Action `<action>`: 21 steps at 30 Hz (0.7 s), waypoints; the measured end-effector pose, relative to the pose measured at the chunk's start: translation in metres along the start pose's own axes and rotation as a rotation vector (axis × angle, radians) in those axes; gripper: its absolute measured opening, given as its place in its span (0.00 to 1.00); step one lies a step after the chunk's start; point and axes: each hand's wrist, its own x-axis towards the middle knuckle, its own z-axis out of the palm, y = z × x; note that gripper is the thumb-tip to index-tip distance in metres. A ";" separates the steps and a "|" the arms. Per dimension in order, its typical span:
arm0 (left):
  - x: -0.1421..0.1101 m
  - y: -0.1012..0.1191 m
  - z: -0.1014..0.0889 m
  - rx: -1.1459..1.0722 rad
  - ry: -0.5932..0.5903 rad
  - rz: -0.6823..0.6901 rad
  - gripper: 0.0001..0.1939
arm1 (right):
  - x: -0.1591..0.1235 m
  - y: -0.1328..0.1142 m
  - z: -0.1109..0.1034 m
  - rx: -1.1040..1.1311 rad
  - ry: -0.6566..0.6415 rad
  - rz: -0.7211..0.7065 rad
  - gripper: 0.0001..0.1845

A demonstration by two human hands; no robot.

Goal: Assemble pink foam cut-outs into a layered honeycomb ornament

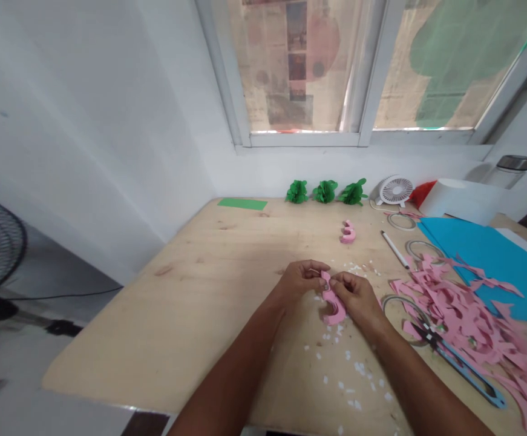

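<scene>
Both my hands meet over the middle of the wooden table point(190, 303). My left hand point(297, 280) and my right hand point(356, 295) pinch a folded pink paper piece point(331, 303) between their fingertips, the left at its top end and the right along its side. A second folded pink paper piece point(347, 232) lies farther back on the table. Small white paper bits point(349, 369) are scattered around and in front of my hands.
A pile of pink paper scraps point(458, 315) and scissors point(463, 363) lie at the right, beside blue paper sheets point(485, 254). Three green paper flowers point(325, 191), a small white fan point(394, 190), a pen point(394, 249) and a green sheet point(242, 204) sit near the wall.
</scene>
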 end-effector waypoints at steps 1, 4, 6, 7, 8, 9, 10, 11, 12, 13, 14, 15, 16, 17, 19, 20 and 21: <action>0.000 0.000 0.000 -0.005 -0.001 -0.005 0.21 | 0.000 -0.001 0.000 0.028 0.005 0.009 0.15; 0.000 0.000 0.000 -0.030 -0.007 -0.018 0.22 | 0.000 -0.003 0.000 0.111 0.020 0.041 0.13; -0.001 0.000 0.000 -0.050 -0.016 -0.026 0.22 | -0.001 -0.004 -0.001 0.175 0.023 0.065 0.14; -0.002 0.001 0.000 -0.061 -0.022 -0.029 0.22 | -0.002 -0.005 -0.001 0.211 0.019 0.078 0.15; -0.003 0.002 0.000 -0.070 -0.029 -0.032 0.23 | -0.002 -0.005 -0.001 0.249 0.010 0.094 0.15; -0.004 0.003 0.000 -0.078 -0.038 -0.033 0.23 | -0.003 -0.006 0.000 0.290 -0.005 0.110 0.16; -0.005 0.004 0.001 -0.086 -0.048 -0.034 0.23 | -0.004 -0.007 0.000 0.331 -0.024 0.125 0.16; -0.006 0.006 0.001 -0.094 -0.061 -0.033 0.23 | -0.005 -0.008 0.000 0.372 -0.048 0.139 0.16; -0.008 0.007 0.002 -0.101 -0.077 -0.032 0.23 | -0.006 -0.010 0.000 0.412 -0.075 0.150 0.16; -0.009 0.009 0.002 -0.108 -0.094 -0.032 0.23 | -0.007 -0.012 0.000 0.450 -0.105 0.159 0.15; -0.010 0.010 0.003 -0.116 -0.113 -0.030 0.22 | -0.008 -0.014 0.000 0.484 -0.135 0.164 0.15; -0.011 0.011 0.003 -0.124 -0.131 -0.028 0.22 | -0.009 -0.017 0.000 0.513 -0.166 0.169 0.15; -0.011 0.012 0.003 -0.133 -0.149 -0.026 0.21 | -0.010 -0.019 -0.001 0.536 -0.194 0.171 0.15; -0.012 0.013 0.003 -0.141 -0.166 -0.023 0.20 | -0.011 -0.021 -0.001 0.559 -0.224 0.176 0.14; -0.013 0.013 0.003 -0.154 -0.191 -0.016 0.19 | -0.012 -0.023 -0.002 0.607 -0.271 0.191 0.14; -0.013 0.014 0.003 -0.158 -0.200 -0.012 0.19 | -0.012 -0.023 -0.003 0.631 -0.288 0.200 0.13; -0.013 0.014 0.003 -0.161 -0.206 -0.008 0.18 | -0.013 -0.023 -0.003 0.655 -0.303 0.208 0.12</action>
